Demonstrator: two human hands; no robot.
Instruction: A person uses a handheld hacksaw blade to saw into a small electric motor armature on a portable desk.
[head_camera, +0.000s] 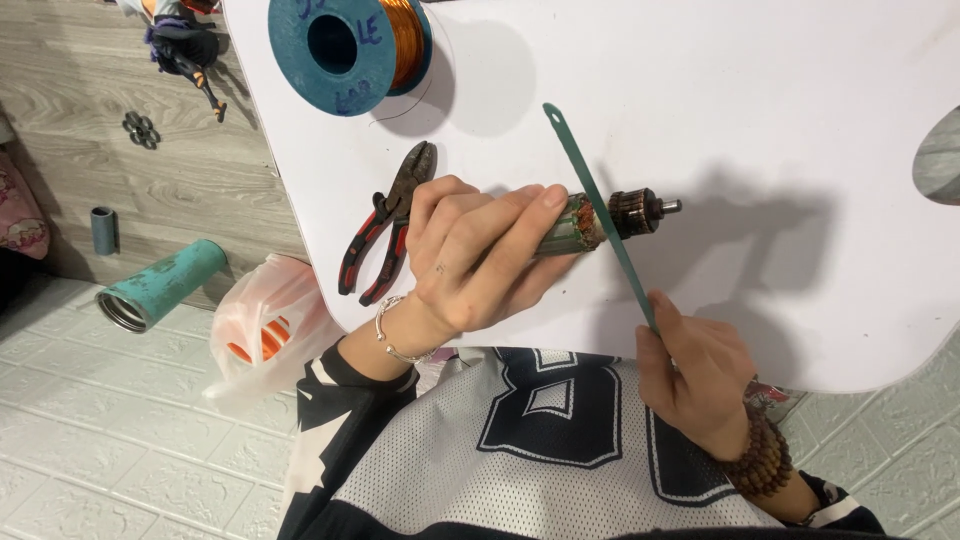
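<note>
Your left hand (470, 255) holds a small motor rotor (590, 220) over the white bench (700, 100). Your grip there is tight, with fingers wrapped round the rotor's body. The dark copper end and a little metal pin stick out to the right, past your fingertips.

Your right hand (695, 375) pinches the low end of a long thin green strip (600, 215). That grip is narrow, shut on the strip. The strip slants up and to the left, and it crosses the rotor right by the copper end. You cannot tell if it goes into a slot there.

Red and black pliers (385, 230) lie on the bench just beside your left hand. A blue spool of copper wire (350, 40) sits near the top of the bench, well apart from your hands.

Down on the floor at the left lie a green tube (160, 285) and a thin plastic bag (265, 325) with something orange inside.
</note>
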